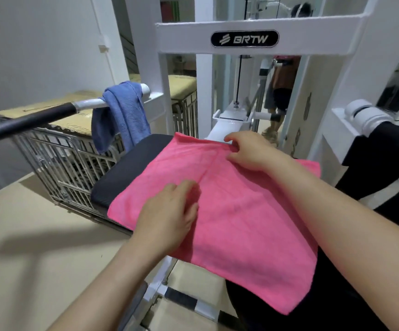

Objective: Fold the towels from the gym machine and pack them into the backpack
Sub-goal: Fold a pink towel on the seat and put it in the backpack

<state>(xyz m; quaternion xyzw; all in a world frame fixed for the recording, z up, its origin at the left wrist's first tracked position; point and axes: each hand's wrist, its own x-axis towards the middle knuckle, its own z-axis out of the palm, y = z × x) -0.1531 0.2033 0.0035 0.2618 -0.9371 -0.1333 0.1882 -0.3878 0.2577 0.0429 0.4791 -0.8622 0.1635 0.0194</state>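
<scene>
A pink towel [236,225] lies spread flat over the black padded seat [131,168] of the white gym machine [243,39]. My left hand [169,216] rests palm down on the towel near its left edge, fingers slightly spread. At the towel's far edge, my right hand [248,151] pinches the cloth between thumb and fingers. A blue towel [122,115] hangs bunched over the machine's left handle bar [26,120]. A black cloth [384,158] drapes from the right handle. No backpack is in view.
A metal wire cage [74,168] topped with cardboard stands left of the seat. The machine's white base bar [193,304] with black stripes runs across the beige floor below. Another person [282,91] stands behind the machine frame.
</scene>
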